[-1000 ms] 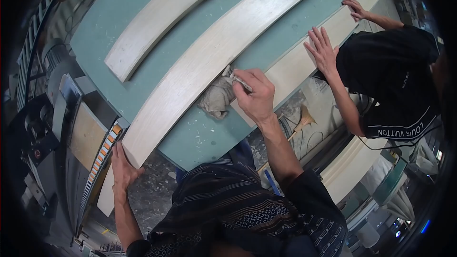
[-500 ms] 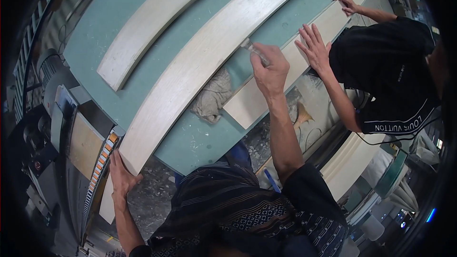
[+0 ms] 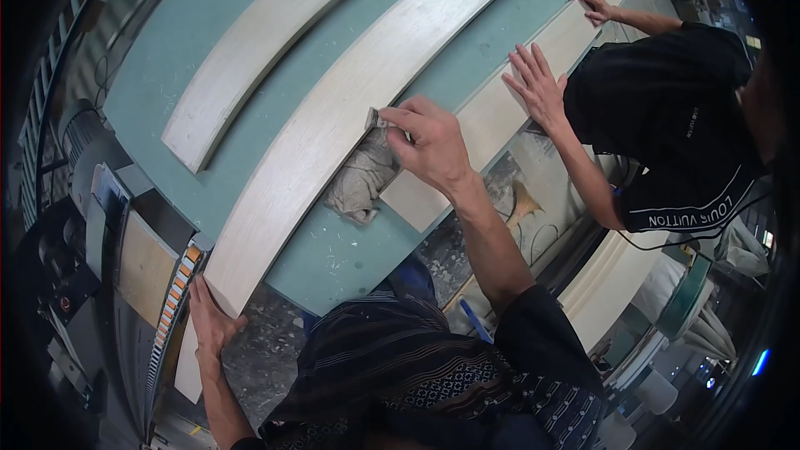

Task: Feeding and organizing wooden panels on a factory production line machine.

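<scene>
A long, pale curved wooden board (image 3: 333, 125) runs diagonally across the green tabletop (image 3: 321, 254). At its near left end, my left hand (image 3: 214, 325) grips the board, fingers along one edge and thumb toward the other. My right hand (image 3: 433, 146) is closed in a pinch on a small grey flat piece (image 3: 372, 119), whose kind I cannot make out, at the board's right edge. Just below that hand lies a crumpled grey rag (image 3: 362, 179), partly covered by it. Beside the rag is the end of a straight pale board (image 3: 417, 204).
A second curved board (image 3: 242, 75) lies farther left. At right a co-worker in black has one hand (image 3: 537, 87) flat on the straight board and another hand (image 3: 592, 4) at its far part. A roller strip (image 3: 171, 300) and machinery border the left side.
My right hand has moved left and nearer along the board's edge with the small grey piece, coming over the rag. My left hand keeps its hold on the board's end.
</scene>
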Demonstrator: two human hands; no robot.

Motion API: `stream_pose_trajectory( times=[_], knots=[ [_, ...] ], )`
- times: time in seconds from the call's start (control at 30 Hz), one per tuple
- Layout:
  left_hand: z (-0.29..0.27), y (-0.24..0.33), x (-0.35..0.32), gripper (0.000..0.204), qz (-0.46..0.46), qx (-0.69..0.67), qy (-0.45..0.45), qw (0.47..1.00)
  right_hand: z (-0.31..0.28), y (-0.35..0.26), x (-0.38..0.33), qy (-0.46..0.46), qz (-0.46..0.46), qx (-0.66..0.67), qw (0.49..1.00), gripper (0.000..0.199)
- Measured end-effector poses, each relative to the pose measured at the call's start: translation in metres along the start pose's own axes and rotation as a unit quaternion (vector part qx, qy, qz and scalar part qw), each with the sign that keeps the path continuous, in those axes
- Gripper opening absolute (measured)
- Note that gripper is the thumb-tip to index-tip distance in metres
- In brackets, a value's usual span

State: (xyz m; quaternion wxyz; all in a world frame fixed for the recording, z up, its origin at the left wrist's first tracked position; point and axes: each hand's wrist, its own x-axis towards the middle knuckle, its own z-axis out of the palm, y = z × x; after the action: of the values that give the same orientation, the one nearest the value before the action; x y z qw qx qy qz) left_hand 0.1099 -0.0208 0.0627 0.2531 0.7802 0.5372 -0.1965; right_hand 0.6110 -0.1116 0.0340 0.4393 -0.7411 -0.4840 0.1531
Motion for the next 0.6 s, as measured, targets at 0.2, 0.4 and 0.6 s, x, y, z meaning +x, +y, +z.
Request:
stream_pose_trajectory(
  times=[0.2, 0.4, 0.6],
  knots=[
    [-0.001, 0.004, -0.002, 0.126, -0.007, 0.006, 0.003, 1.0, -0.027, 0.013, 0.026, -0.012, 0.006, -0.126, 0.992, 0.023],
    [0.002, -0.002, -0.002, 0.126, 0.002, -0.003, 0.005, 1.0, -0.021, 0.019, 0.022, 0.038, 0.021, -0.088, 0.995, 0.023],
    [0.003, -0.001, -0.004, 0.122, 0.002, 0.006, 0.02, 1.0, -0.021, 0.02, 0.015, 0.079, 0.05, -0.109, 0.99, 0.024]
  ],
)
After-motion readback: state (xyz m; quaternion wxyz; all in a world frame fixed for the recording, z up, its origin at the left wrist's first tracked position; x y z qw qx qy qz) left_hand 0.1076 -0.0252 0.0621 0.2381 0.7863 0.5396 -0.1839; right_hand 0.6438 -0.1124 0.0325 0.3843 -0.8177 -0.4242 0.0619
